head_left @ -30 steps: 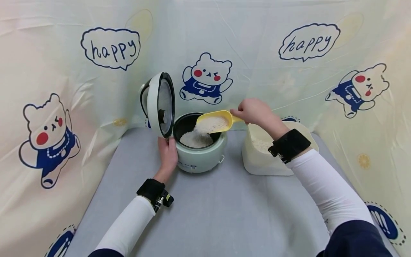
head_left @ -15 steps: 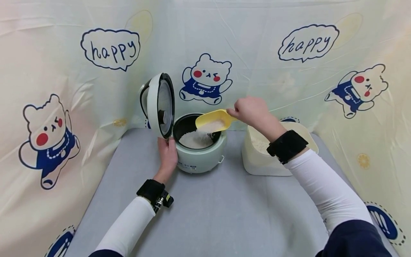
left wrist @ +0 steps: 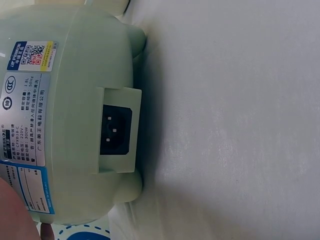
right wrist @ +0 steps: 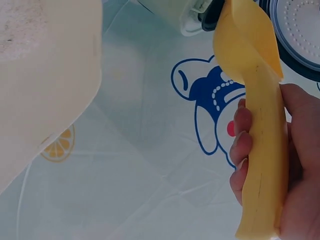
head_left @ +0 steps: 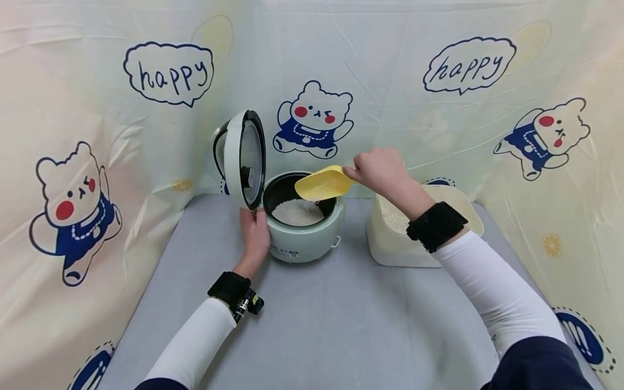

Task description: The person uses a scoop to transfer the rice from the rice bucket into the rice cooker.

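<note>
My right hand (head_left: 380,170) grips the handle of a yellow scoop (head_left: 324,184), its fingers curled round it in the right wrist view. The scoop is tipped over the rice cooker's right side, its underside up, and its inside is hidden. Below it, white rice (head_left: 298,212) lies in the black inner pot. The pale green rice cooker (head_left: 304,244) has its lid (head_left: 236,160) raised at the left. My left hand (head_left: 254,235) rests against the cooker's left side below the lid; its fingertips are partly hidden. The left wrist view shows the power socket (left wrist: 116,130) nearby.
A cream bin (head_left: 400,252) with rice in it stands to the right of the cooker, partly behind my right forearm. A grey cloth (head_left: 312,325) covers the table. A patterned curtain (head_left: 390,65) hangs close behind and at both sides.
My right hand has tipped the scoop further over, so its rice is out of sight and the falling stream has ended. My left hand and the cooker have stayed in place.
</note>
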A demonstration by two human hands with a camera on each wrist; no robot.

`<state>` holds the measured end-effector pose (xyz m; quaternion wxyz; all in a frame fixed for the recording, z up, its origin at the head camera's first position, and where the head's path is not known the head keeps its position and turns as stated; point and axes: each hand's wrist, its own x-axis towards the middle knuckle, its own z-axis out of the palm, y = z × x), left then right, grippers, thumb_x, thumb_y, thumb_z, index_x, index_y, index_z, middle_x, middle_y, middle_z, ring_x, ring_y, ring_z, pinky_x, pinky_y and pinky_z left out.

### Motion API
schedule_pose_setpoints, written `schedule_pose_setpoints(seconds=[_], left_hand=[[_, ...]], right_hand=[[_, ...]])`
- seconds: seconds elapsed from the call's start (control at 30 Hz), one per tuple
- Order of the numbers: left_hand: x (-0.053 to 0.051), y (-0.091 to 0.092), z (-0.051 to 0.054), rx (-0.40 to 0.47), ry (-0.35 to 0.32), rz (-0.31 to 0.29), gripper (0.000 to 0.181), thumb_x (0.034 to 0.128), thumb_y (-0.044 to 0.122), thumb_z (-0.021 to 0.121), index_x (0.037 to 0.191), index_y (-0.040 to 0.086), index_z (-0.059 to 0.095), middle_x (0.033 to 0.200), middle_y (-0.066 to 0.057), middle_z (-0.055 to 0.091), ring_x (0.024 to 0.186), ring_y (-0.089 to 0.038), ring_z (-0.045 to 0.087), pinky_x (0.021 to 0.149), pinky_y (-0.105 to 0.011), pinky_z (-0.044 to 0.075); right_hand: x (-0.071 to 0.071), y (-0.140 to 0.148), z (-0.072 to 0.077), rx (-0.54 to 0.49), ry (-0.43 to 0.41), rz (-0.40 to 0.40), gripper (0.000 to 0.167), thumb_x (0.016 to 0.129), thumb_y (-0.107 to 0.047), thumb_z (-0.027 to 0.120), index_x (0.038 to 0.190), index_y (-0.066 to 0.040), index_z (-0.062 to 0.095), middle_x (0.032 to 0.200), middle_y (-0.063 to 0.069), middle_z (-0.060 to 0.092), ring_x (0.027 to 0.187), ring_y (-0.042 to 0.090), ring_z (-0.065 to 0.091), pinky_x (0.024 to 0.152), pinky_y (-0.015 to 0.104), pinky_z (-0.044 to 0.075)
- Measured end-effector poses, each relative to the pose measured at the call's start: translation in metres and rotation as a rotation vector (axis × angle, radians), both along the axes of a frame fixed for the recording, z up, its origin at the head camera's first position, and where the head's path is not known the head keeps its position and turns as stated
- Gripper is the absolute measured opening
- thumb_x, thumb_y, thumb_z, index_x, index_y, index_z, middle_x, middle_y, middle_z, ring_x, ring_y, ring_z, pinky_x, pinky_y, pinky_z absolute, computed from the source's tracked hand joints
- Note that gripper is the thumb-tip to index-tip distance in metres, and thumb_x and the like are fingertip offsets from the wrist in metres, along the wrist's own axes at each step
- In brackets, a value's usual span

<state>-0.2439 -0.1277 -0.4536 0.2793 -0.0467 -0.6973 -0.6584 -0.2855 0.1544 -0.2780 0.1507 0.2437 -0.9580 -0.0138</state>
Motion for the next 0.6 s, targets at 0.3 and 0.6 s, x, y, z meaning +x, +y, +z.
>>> schedule_pose_setpoints(seconds=[0.3,0.6], left_hand=[[0.01,0.004,0.015,0.001,0.017,0.003,0.056,0.098,-0.005,0.04,0.153,0.0,0.044,0.153,-0.019,0.049,0.139,-0.026,0.045,0.118,-0.036,0.032],[0.01,0.005,0.015,-0.009,0.011,0.014,0.055,0.0977,-0.005,0.041,0.152,-0.001,0.045,0.153,-0.018,0.05,0.139,-0.025,0.045,0.118,-0.037,0.032]], right_hand=[[0.001,0.009,-0.005,-0.062,-0.055,-0.012,0.055,0.104,-0.041,0.059,0.057,-0.014,0.046,0.055,-0.003,0.031,0.051,0.019,0.04,0.05,0.031,0.022],[0.001,0.025,-0.014,-0.181,-0.22,-0.012,0.054,0.104,-0.041,0.059,0.058,-0.013,0.052,0.055,-0.002,0.037,0.052,0.019,0.04,0.052,0.03,0.025]])
